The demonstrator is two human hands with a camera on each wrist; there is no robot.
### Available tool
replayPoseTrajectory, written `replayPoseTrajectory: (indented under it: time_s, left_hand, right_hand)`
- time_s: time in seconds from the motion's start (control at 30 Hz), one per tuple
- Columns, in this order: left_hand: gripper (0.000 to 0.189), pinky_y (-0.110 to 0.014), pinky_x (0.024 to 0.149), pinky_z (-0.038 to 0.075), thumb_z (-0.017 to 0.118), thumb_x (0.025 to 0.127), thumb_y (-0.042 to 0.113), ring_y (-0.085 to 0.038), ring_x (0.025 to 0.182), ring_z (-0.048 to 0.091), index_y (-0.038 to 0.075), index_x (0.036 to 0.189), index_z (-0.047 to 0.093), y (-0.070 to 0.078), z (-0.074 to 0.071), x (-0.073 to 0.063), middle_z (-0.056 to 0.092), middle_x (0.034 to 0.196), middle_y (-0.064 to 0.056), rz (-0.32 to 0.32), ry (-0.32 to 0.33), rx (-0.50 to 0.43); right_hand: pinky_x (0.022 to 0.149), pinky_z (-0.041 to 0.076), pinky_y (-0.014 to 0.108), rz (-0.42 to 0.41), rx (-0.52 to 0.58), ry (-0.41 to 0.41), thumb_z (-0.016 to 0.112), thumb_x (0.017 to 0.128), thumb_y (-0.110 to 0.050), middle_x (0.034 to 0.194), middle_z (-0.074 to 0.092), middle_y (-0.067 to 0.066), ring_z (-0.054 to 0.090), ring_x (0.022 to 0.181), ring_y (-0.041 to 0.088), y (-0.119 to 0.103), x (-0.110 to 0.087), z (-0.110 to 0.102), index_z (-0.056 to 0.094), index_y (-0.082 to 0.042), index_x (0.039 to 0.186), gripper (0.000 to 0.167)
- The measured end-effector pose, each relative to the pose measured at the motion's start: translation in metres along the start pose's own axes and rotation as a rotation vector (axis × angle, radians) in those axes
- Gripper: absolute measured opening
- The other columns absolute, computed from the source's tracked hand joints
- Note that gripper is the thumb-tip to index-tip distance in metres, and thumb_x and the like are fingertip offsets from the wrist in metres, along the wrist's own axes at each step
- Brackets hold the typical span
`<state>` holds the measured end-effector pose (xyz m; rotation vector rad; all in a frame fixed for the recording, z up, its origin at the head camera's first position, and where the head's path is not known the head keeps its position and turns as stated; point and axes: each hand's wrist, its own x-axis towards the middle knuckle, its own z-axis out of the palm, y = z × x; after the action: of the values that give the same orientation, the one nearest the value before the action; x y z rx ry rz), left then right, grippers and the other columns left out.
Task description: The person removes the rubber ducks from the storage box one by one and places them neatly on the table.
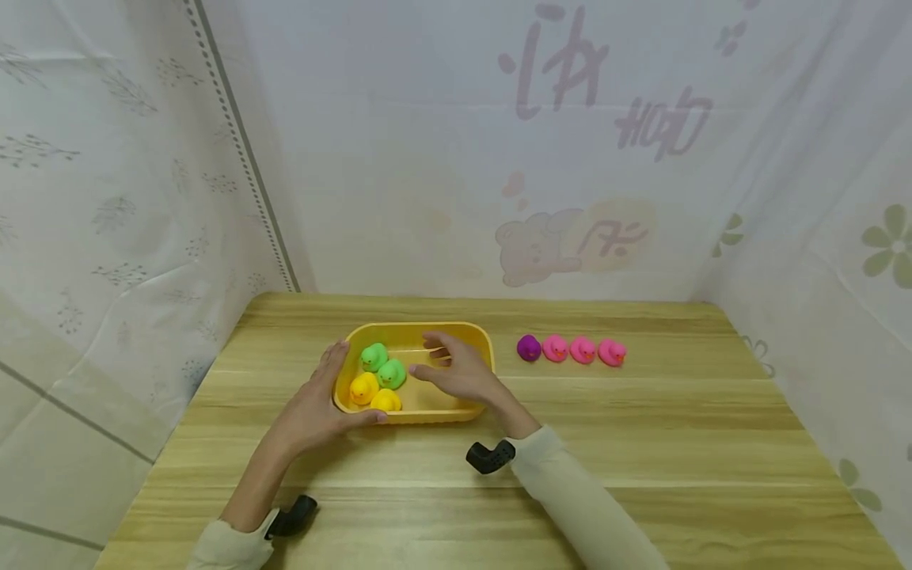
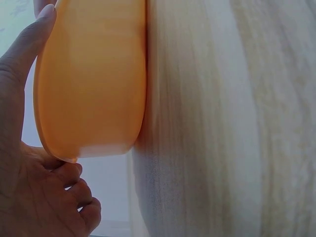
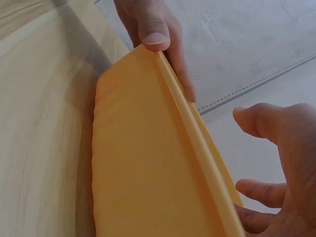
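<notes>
A yellow plastic basin sits on the wooden table. My left hand grips its left end, thumb along the front rim and fingers round the side; the left wrist view shows this hand at the basin's wall. Two green rubber ducks and two yellow rubber ducks lie inside, toward the left. Over the basin's right half hovers my right hand, thumb and fingers apart with nothing between them. In the right wrist view that hand is beside the rim.
Right of the basin, a purple rubber duck and three pink rubber ducks stand in a row on the table. Patterned white curtains hang behind the table and along both sides. Black curved pieces are at both wrists.
</notes>
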<state>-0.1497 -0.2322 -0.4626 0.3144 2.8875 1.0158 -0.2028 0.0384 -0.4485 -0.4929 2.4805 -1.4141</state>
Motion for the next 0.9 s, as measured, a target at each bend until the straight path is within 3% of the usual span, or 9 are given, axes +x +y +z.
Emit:
replayPoseTrajectory:
  time_s: [0.37,0.6,0.9]
  left_hand:
    - [0.135,-0.075,0.117,0.023,0.079,0.072,0.074,-0.047,0.157,0.015,0.017,0.167,0.001,-0.002,-0.001,0.0,0.006,0.174,-0.015,0.001,-0.004,0.012]
    - [0.136,-0.073,0.12,0.021,0.08,0.071,0.073,-0.041,0.16,0.011,0.016,0.167,0.002,-0.002,0.002,0.002,0.007,0.174,-0.012,0.007,-0.005,0.003]
    - [0.136,-0.072,0.121,0.021,0.079,0.071,0.074,-0.04,0.16,0.01,0.015,0.167,0.003,-0.001,0.001,0.002,0.008,0.174,-0.012,0.009,-0.008,0.013]
  right_hand:
    - [0.107,0.052,0.041,0.062,0.037,-0.04,0.075,0.091,-0.047,0.143,0.061,0.01,0.06,0.126,0.027,-0.003,0.016,0.014,0.051,-0.013,0.15,0.073]
    - [0.099,0.057,0.04,0.12,0.018,-0.054,0.076,0.09,-0.05,0.14,0.063,0.009,0.063,0.121,0.025,-0.003,0.023,0.025,0.054,-0.013,0.148,0.073]
    - [0.1,0.056,0.041,0.184,-0.021,-0.049,0.077,0.087,-0.054,0.136,0.066,0.007,0.063,0.118,0.023,-0.007,0.027,0.035,0.059,-0.011,0.142,0.072]
